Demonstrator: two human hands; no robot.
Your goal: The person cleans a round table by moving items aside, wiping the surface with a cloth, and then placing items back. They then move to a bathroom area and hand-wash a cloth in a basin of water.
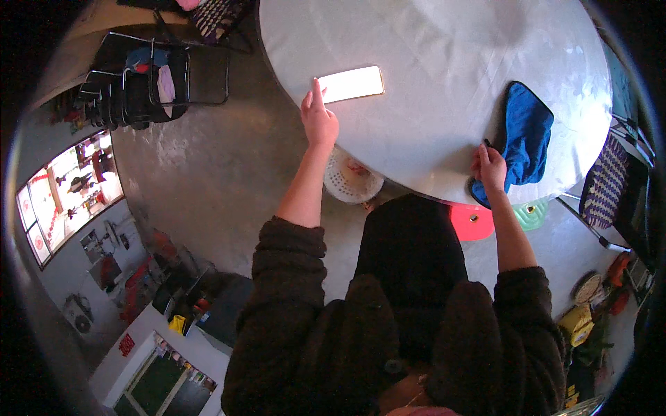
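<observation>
On the pale grey covered round table (432, 135) lies a smartphone (356, 85), its screen glaring white. My left hand (318, 117) is at the phone's left end, index finger extended over the edge and thumb close to the lower corner. It does not grip the phone. My right hand (490, 167), near the front edge, has its fingers curled together, with a small black object (487, 142) poking out of them; what it is cannot be made out. Just beside and partly under that hand spreads a dark blue cloth (526, 132) with black edging.
Under the table edge are a white perforated basket (353, 179) and a red (471, 221) and a green plastic panel (532, 213), each with a round hole. Folding chairs (156, 78) stand at the left. Another chair with a knitted cover (604, 182) is at the right.
</observation>
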